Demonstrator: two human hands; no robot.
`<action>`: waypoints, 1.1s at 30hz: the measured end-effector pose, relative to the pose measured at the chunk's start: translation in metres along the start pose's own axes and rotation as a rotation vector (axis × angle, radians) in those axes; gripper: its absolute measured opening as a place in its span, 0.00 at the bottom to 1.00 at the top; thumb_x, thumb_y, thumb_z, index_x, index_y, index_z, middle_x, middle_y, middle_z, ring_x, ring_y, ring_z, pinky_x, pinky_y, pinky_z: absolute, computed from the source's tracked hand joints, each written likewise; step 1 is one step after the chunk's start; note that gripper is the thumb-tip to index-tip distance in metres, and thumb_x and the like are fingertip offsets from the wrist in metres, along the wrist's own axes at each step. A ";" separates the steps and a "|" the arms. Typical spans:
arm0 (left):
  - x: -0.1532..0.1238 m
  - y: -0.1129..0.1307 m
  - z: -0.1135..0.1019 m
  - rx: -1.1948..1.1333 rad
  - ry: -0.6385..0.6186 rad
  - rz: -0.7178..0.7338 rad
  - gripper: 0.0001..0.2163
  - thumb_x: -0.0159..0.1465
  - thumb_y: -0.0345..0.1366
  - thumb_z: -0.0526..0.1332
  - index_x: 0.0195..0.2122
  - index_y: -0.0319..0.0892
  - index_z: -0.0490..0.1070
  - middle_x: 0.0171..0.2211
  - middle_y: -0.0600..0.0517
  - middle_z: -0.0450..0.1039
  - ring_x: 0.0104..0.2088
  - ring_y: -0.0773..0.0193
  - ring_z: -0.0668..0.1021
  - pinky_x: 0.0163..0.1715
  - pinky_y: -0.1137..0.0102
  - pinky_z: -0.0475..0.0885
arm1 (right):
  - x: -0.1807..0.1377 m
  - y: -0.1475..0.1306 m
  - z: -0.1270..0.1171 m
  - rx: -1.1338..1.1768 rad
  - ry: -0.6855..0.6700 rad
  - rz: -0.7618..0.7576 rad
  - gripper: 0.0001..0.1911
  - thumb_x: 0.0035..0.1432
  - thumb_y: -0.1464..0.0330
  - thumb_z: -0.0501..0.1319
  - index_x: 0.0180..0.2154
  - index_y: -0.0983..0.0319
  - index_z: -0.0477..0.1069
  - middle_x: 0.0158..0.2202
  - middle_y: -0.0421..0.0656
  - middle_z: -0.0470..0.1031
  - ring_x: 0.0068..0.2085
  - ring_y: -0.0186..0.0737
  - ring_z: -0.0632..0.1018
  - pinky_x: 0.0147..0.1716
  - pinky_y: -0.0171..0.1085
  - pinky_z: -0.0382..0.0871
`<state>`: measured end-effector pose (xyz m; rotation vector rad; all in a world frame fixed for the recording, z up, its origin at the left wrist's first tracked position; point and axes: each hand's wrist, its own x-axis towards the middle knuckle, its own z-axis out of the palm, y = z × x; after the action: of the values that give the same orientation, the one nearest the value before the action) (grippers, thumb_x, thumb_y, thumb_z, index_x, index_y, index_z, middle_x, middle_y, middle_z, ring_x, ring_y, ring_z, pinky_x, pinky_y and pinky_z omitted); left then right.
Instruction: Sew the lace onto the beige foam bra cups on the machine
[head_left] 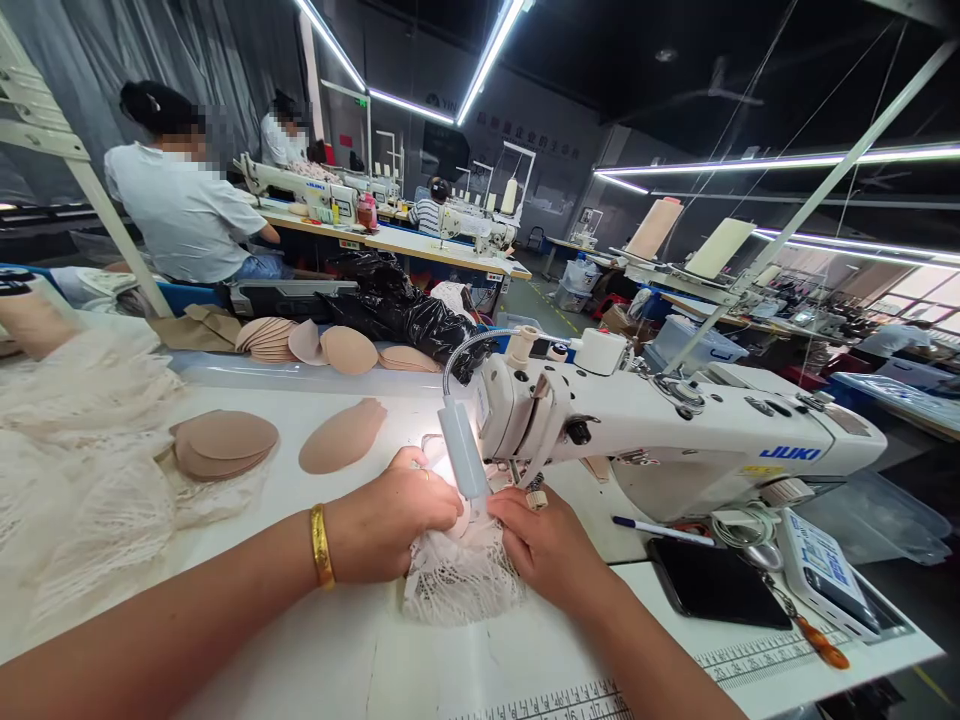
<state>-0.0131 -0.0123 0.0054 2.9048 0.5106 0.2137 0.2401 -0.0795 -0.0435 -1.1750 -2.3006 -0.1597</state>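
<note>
White lace fabric [461, 590] lies under the needle end of a white sewing machine [675, 420], with its loose edge towards me. My left hand [397, 515], a gold bracelet on its wrist, is closed on the left side of the lace, its fingers curled by a small beige pad piece. On the right side, my right hand [544, 545] pinches the lace near the presser foot. A bright clip-on lamp [463, 450] hangs over the work and hides the needle and part of the fabric between my hands.
Beige oval pads [229, 440] lie to the left, near a heap of lace [82, 480]. More pads [349, 350] line the back edge by a black plastic bag [405, 300]. A phone [716, 582], pen [664, 530] and white device [829, 570] sit right. A person [180, 200] works beyond.
</note>
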 end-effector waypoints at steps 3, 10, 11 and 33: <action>0.002 -0.002 -0.003 -0.018 0.025 -0.023 0.10 0.47 0.22 0.61 0.26 0.42 0.65 0.33 0.55 0.79 0.34 0.59 0.79 0.50 0.57 0.62 | 0.003 0.000 -0.004 -0.042 0.105 0.008 0.17 0.62 0.79 0.53 0.48 0.60 0.74 0.35 0.46 0.80 0.37 0.48 0.78 0.33 0.41 0.75; 0.002 -0.002 -0.002 -0.070 0.087 -0.057 0.07 0.57 0.27 0.61 0.32 0.45 0.75 0.31 0.54 0.79 0.35 0.59 0.77 0.52 0.60 0.64 | 0.008 0.001 -0.004 0.077 0.151 0.101 0.16 0.63 0.79 0.54 0.47 0.59 0.73 0.42 0.47 0.82 0.43 0.48 0.82 0.38 0.43 0.80; 0.002 -0.002 -0.001 -0.073 0.082 -0.058 0.07 0.57 0.26 0.61 0.33 0.46 0.76 0.31 0.54 0.79 0.36 0.58 0.77 0.52 0.60 0.64 | 0.008 0.000 -0.004 0.089 0.144 0.105 0.16 0.64 0.79 0.54 0.47 0.58 0.73 0.42 0.47 0.82 0.43 0.48 0.82 0.38 0.43 0.80; -0.007 0.031 -0.005 0.111 -0.114 -0.367 0.14 0.64 0.45 0.65 0.42 0.39 0.75 0.41 0.41 0.73 0.43 0.44 0.74 0.50 0.47 0.65 | 0.006 -0.012 0.007 0.030 -0.080 -0.061 0.11 0.72 0.77 0.53 0.43 0.58 0.70 0.36 0.42 0.77 0.39 0.44 0.76 0.37 0.39 0.71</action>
<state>-0.0106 -0.0424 0.0158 2.8359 1.0467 -0.0331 0.2249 -0.0799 -0.0442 -1.1157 -2.4017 -0.1023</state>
